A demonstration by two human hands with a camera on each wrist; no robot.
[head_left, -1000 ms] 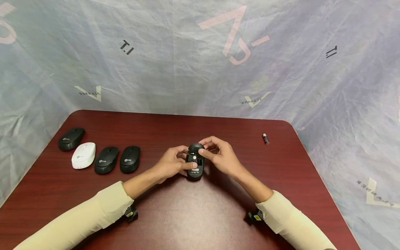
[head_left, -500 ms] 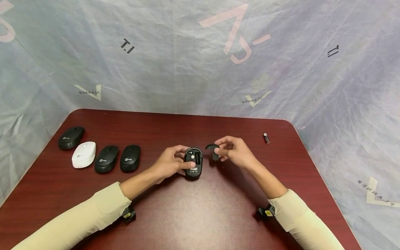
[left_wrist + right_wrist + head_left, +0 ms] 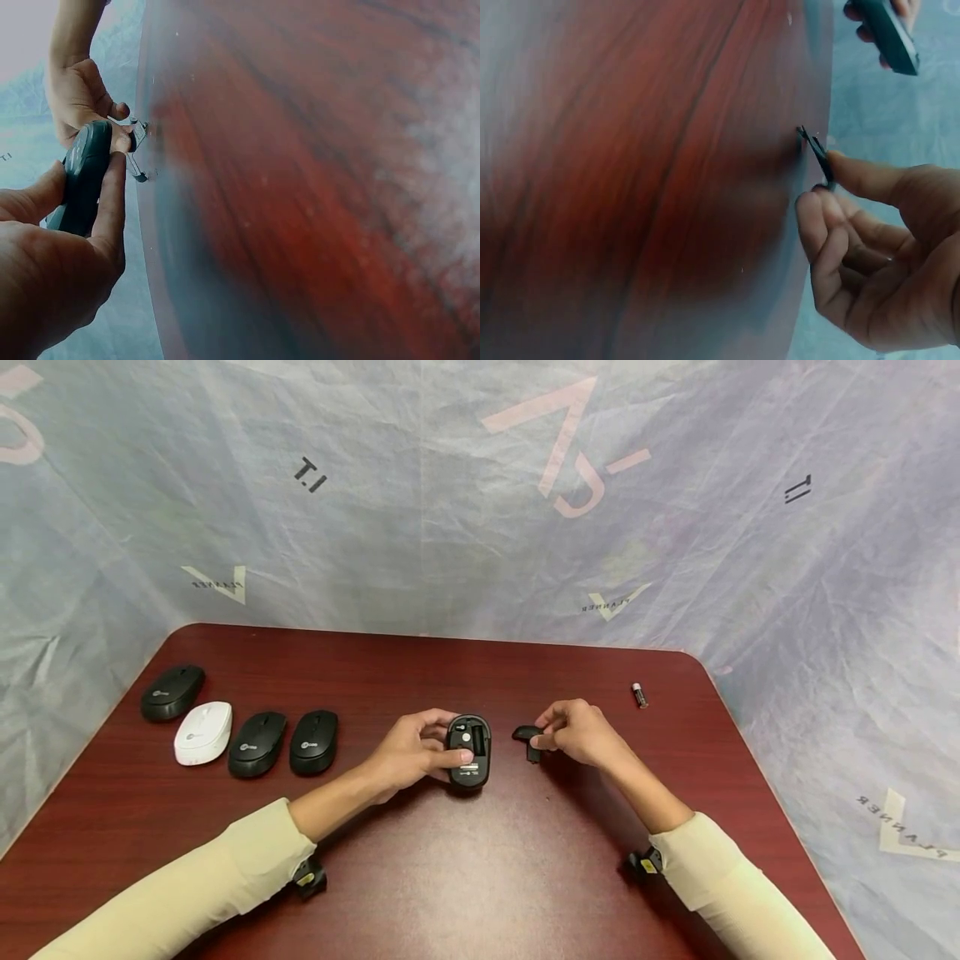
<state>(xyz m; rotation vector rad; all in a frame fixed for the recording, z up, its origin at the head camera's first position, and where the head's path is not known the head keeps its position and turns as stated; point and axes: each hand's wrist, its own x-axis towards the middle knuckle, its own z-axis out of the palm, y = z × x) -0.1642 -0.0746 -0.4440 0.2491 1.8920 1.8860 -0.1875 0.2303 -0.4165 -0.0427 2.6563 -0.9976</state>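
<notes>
My left hand (image 3: 408,748) grips a black computer mouse (image 3: 470,779) turned underside up, its thumb across the label. An open battery slot shows in that underside. To the right, my right hand (image 3: 582,733) pinches the mouse's black battery cover (image 3: 527,732), a curved cap with a flat tongue. In the right wrist view the battery cover (image 3: 821,159) sits between thumb and fingertips, low by the tabletop. Edge-on in the left wrist view, the mouse (image 3: 84,180) lies between thumb and fingers.
On the left of the dark red table (image 3: 420,877) lie a white mouse (image 3: 203,733) and black mice, including one black mouse (image 3: 313,742) nearest my left hand. A small battery (image 3: 639,695) lies at the far right. A printed grey cloth (image 3: 420,510) hangs behind the table.
The right hand has pulled the battery cover off the mouse, carried it right and lowered it to the table. The left hand holds the mouse in nearly the same place.
</notes>
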